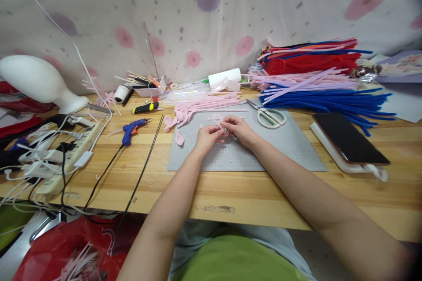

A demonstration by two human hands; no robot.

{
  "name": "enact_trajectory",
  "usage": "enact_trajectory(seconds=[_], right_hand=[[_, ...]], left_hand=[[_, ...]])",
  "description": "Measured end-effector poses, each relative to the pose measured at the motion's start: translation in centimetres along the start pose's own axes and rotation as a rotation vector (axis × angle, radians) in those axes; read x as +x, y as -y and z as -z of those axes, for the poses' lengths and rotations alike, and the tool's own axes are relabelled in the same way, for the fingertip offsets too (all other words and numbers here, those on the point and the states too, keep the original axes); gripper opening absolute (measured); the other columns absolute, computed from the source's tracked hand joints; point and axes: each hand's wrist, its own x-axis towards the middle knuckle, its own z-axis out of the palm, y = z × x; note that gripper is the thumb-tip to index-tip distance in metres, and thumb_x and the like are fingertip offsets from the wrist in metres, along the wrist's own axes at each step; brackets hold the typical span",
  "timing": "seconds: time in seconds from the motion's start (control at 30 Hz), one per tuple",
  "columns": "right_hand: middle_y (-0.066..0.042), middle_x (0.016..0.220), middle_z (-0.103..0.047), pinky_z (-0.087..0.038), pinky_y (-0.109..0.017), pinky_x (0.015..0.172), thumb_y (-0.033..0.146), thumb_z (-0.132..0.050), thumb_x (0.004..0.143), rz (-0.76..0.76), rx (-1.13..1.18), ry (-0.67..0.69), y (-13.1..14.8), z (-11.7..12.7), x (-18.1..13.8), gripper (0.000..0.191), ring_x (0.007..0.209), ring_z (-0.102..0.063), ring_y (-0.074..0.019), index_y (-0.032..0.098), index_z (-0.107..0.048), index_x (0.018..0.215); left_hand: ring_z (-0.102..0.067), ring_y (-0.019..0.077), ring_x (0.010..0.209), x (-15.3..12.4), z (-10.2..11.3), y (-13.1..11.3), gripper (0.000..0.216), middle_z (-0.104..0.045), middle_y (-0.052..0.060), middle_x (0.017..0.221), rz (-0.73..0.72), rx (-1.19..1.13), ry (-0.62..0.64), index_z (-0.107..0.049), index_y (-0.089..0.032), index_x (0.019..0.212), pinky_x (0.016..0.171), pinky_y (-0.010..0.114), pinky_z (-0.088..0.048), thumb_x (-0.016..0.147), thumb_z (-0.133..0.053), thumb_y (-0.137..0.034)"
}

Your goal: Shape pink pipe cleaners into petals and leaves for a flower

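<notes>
Over the grey cutting mat my two hands meet, both closed on one pink pipe cleaner bent into a loop. The loop stands up between the fingertips of my left hand and my right hand. Fingers partly hide its lower end. Left of my hands lies a small pink pipe-cleaner petal, with more shaped pink pieces just behind it. Beyond my hands runs a bundle of straight pink pipe cleaners. Scissors with pale handles rest on the mat's far right part.
A blue glue gun, a thin dark rod and a crowded power strip are on the left. A phone lies at right, before blue pipe cleaners. A white foam head stands back left; a red bag is below.
</notes>
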Motion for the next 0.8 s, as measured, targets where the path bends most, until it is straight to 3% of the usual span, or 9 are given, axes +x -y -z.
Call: enact_trajectory(seconds=[0.57, 0.7, 0.8], right_hand=[[0.005, 0.054, -0.052, -0.023, -0.02, 0.041, 0.038, -0.07, 0.058, 0.005, 0.0, 0.0, 0.0, -0.1, -0.2, 0.027, 0.044, -0.039, -0.0052, 0.017, -0.055, 0.065], [0.004, 0.056, -0.053, -0.023, -0.019, 0.041, 0.036, -0.07, 0.061, -0.018, 0.036, 0.097, 0.1, 0.6, -0.3, 0.025, 0.045, -0.04, -0.0046, 0.016, -0.056, 0.066], [0.004, 0.059, -0.054, -0.029, -0.019, 0.044, 0.038, -0.07, 0.063, -0.099, 0.147, 0.21, 0.3, 1.3, -0.4, 0.028, 0.049, -0.045, -0.0057, 0.018, -0.061, 0.08]], left_hand=[[-0.062, 0.0133, 0.066, -0.2, 0.2, -0.3, 0.02, -0.063, 0.004, 0.066, 0.076, -0.007, 0.017, -0.064, -0.011, 0.069, 0.056, 0.024, -0.049, 0.061, -0.07, -0.028], [-0.06, 0.0109, 0.066, -0.4, 0.7, -0.7, 0.025, -0.063, 0.004, 0.07, 0.153, -0.044, 0.144, -0.064, -0.01, 0.073, 0.056, 0.022, -0.048, 0.06, -0.071, -0.03], [-0.058, 0.0082, 0.063, -0.5, 1.2, -0.8, 0.03, -0.062, 0.002, 0.071, 0.215, -0.114, 0.261, -0.063, -0.01, 0.076, 0.054, 0.019, -0.047, 0.057, -0.074, -0.029]])
